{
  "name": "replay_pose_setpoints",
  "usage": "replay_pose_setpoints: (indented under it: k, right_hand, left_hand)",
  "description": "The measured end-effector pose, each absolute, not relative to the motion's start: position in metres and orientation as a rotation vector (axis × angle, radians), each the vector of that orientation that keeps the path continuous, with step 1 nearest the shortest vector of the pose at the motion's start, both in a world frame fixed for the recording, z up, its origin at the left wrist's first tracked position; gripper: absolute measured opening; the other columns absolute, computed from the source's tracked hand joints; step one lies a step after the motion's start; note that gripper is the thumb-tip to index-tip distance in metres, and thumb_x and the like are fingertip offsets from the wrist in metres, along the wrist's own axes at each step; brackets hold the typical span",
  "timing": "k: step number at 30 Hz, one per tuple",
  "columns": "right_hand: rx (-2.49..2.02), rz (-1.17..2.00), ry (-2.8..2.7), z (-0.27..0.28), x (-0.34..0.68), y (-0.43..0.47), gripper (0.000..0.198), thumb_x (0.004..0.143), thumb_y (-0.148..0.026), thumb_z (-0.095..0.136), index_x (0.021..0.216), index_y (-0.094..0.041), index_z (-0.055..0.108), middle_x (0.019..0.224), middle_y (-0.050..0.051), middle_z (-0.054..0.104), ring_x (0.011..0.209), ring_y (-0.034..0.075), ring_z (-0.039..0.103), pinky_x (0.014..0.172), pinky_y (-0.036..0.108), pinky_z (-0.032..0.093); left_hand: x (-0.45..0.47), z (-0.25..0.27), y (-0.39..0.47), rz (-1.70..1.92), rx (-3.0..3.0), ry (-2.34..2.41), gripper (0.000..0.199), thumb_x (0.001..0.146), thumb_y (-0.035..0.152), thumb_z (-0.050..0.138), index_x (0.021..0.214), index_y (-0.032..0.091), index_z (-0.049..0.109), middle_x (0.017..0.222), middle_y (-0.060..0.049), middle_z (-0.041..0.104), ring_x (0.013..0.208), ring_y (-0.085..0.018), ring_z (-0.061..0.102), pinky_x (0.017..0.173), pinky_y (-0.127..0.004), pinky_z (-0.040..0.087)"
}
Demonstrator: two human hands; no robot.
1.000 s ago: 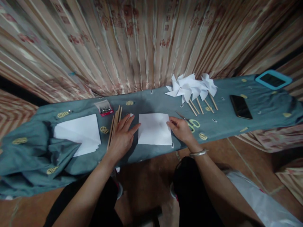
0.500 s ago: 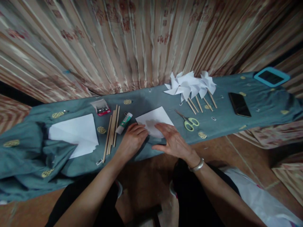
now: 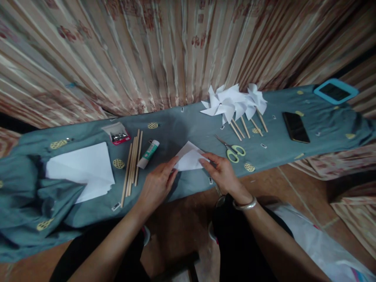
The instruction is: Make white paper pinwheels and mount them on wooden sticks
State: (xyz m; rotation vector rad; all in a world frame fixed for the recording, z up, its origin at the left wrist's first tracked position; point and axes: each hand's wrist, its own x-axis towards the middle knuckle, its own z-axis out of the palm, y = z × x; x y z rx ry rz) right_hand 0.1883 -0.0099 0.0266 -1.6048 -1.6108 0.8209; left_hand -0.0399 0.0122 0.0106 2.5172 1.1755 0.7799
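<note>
Single head view, looking steeply down and forward at cloth-covered table (image 3: 188,129), close; curtain (image 3: 164,51) behind.

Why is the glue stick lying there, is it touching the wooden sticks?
Apart. In the head view, a strip of blue cloth shows between the glue stick and the nearest of the wooden sticks.

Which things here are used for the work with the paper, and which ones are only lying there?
In use: folded paper, left hand, right hand.

Probably for the same work, untouched: scissors, glue stick, sticks, paper stack, pinwheels.

Lying about: phone, tablet.
</note>
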Motion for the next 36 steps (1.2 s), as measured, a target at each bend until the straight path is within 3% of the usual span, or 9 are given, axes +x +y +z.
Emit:
replay_pose_setpoints:
  k: [5, 9, 12, 17, 24, 36]
  right_hand:
    - [-1.749, 0.702, -1.564, 0.024, 0.185, 0.004, 0.024, 0.087, -0.038, 0.055, 0.094, -0.02, 0.07, 0.082, 0.004, 0.072, 0.068, 0.018, 0.063, 0.066, 0.029, 0.047]
    - [-1.795, 0.644, -1.578, 0.024, 0.184, 0.011, 0.022, 0.088, -0.035, 0.055, 0.095, -0.02, 0.07, 0.085, 0.005, 0.073, 0.073, 0.02, 0.066, 0.071, 0.031, 0.049]
    - [-1.797, 0.569, -1.592, 0.02, 0.183, 0.016, 0.025, 0.087, -0.034, 0.056, 0.104, -0.02, 0.067, 0.093, 0.007, 0.074, 0.082, 0.023, 0.068, 0.076, 0.033, 0.051]
    - [-1.77, 0.459, -1.657, 0.014, 0.181, 0.02, 0.029, 0.089, -0.034, 0.054, 0.112, -0.018, 0.064, 0.101, 0.011, 0.072, 0.093, 0.025, 0.068, 0.085, 0.038, 0.052]
    - [-1.766, 0.27, -1.762, 0.009, 0.179, 0.019, 0.03, 0.092, -0.036, 0.051, 0.111, -0.017, 0.063, 0.099, 0.011, 0.071, 0.093, 0.026, 0.065, 0.086, 0.039, 0.051]
    - [-1.795, 0.21, -1.788, 0.006, 0.176, 0.019, 0.033, 0.094, -0.038, 0.046, 0.114, -0.017, 0.062, 0.102, 0.013, 0.07, 0.096, 0.028, 0.062, 0.089, 0.041, 0.048]
  left_hand:
    - [-0.039, 0.011, 0.016, 0.765, 2.557, 1.242, 0.038, 0.094, 0.022, 0.045, 0.132, 0.017, 0.048, 0.118, -0.013, 0.066, 0.103, -0.023, 0.066, 0.089, -0.039, 0.055]
    - [-0.031, 0.013, 0.011, 0.72, 2.723, 1.188, 0.04, 0.091, 0.014, 0.046, 0.131, 0.016, 0.05, 0.138, -0.015, 0.054, 0.128, -0.029, 0.049, 0.103, -0.05, 0.044]
    - [-0.022, 0.012, 0.003, 0.659, 2.832, 1.012, 0.041, 0.092, 0.014, 0.044, 0.133, 0.015, 0.048, 0.139, -0.014, 0.054, 0.137, -0.027, 0.04, 0.111, -0.053, 0.035]
    - [-0.014, 0.006, -0.006, 0.505, 2.846, 1.015, 0.045, 0.091, 0.023, 0.05, 0.134, 0.01, 0.046, 0.143, -0.016, 0.049, 0.137, -0.031, 0.039, 0.111, -0.052, 0.035]
    - [-0.018, 0.002, -0.005, 0.448, 2.818, 1.0, 0.06, 0.087, 0.037, 0.058, 0.137, 0.008, 0.042, 0.144, -0.019, 0.046, 0.137, -0.034, 0.038, 0.111, -0.054, 0.035]
    - [-0.019, 0.001, -0.005, 0.391, 2.792, 1.024, 0.064, 0.088, 0.042, 0.057, 0.139, 0.009, 0.039, 0.146, -0.019, 0.043, 0.138, -0.033, 0.037, 0.113, -0.052, 0.032]
